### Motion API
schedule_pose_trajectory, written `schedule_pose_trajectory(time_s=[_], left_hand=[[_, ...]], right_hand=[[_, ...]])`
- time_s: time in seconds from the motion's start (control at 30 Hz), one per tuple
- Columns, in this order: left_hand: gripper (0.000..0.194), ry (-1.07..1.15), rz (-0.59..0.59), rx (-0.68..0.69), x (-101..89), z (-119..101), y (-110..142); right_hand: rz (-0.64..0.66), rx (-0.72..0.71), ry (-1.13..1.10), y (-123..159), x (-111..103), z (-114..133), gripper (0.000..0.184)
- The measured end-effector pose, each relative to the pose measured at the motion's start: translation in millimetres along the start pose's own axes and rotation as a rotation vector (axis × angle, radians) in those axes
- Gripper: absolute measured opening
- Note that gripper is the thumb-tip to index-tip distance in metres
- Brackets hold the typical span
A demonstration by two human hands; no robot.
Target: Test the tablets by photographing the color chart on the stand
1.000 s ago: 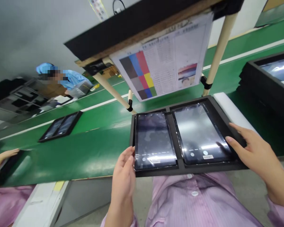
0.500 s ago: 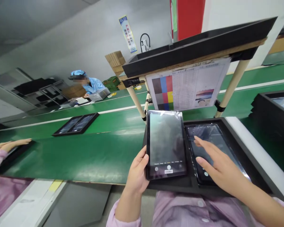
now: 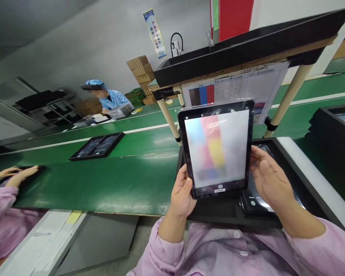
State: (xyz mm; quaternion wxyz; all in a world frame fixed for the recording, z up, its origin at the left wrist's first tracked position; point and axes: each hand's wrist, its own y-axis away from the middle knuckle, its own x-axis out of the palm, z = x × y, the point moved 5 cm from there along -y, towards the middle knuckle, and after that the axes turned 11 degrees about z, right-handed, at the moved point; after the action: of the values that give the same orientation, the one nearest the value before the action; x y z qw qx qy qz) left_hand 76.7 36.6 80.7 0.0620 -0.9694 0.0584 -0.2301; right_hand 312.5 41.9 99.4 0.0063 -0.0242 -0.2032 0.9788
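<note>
A tablet (image 3: 218,149) with a lit camera screen is raised and tilted up before me, its screen showing blurred colour blocks. My left hand (image 3: 184,195) grips its lower left edge, thumb on the front. At the right edge is my right hand (image 3: 271,178), its fingertips partly hidden along the side and its thumb off the screen. Beneath, a second tablet (image 3: 253,205) lies in the black tray (image 3: 218,211), largely covered by the raised tablet and my right hand. A printed colour chart sheet (image 3: 202,96) hangs behind the raised tablet.
A black-topped stand (image 3: 247,50) on beige legs rises over the green bench (image 3: 126,184). Stacked black trays (image 3: 330,142) stand at right, beside a white foam strip (image 3: 313,176). Another tray with two tablets (image 3: 96,146) lies left. A co-worker's hands (image 3: 20,174) are at far left.
The tablet has come up from the tray and tilted toward the chart; its screen now shows colours. My right hand has moved from above the second tablet to the raised one's right edge.
</note>
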Motion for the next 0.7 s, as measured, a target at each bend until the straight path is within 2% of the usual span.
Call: schedule_pose_trajectory(time_s=[0.1, 0.2, 0.3, 0.4, 0.5, 0.7], left_hand=[[0.052, 0.0, -0.019, 0.034, 6.1, 6, 5], [0.051, -0.021, -0.111, 0.119, 6.9, 16, 13], [0.053, -0.193, -0.157, 0.223, 6.2, 24, 27], [0.068, -0.5, -0.02, 0.314, 12.8, 29, 41], [0.092, -0.822, 0.103, 0.371, 20.0, 34, 51], [0.131, -1.238, 0.065, 0.468, 25.8, 38, 57]], right_hand=[[-0.028, 0.099, -0.268, 2, 5, -4, 0.051], [-0.006, 0.142, -0.324, 9, 11, -2, 0.056], [-0.014, 0.136, -0.315, 16, 10, -2, 0.061], [-0.04, 0.141, -0.303, 23, 6, -6, 0.058], [-0.093, 0.114, -0.319, 30, 4, -11, 0.054], [-0.139, 0.039, -0.301, 39, 4, -19, 0.053]])
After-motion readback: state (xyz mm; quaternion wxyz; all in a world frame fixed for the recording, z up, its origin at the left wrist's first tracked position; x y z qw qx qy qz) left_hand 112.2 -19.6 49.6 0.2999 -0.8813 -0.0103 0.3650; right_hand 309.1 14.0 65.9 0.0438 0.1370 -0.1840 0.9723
